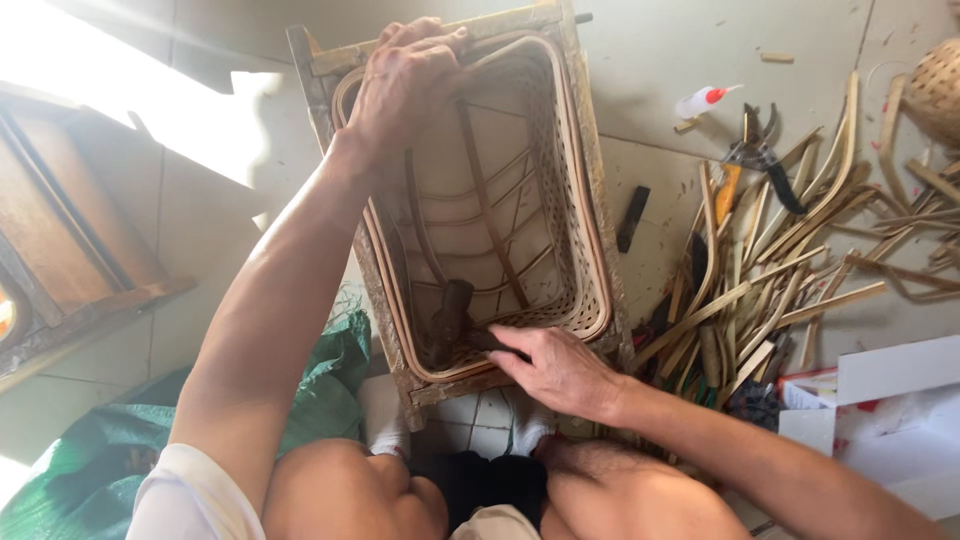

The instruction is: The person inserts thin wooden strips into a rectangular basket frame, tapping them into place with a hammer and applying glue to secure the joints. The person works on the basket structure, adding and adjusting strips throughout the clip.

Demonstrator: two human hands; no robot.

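A rectangular woven bamboo basket (pixel 560 170) sits inside a rough wooden frame (pixel 585 110) on the tiled floor in front of my knees. My left hand (pixel 405 85) grips the far rim of the basket and frame. At the near rim, my right hand (pixel 555 370) is closed on the handle of a dark hammer (pixel 450 310), whose head lies inside the basket near its bottom. Dark curved strips cross the basket's inner base.
Loose bamboo strips (pixel 760 280) lie piled to the right, with pliers (pixel 760 150), a small white glue bottle (pixel 705 100) and a dark flat tool (pixel 632 218). A green sack (pixel 320 370) lies left, white cardboard (pixel 890 400) right, another woven basket (pixel 935 90) far right.
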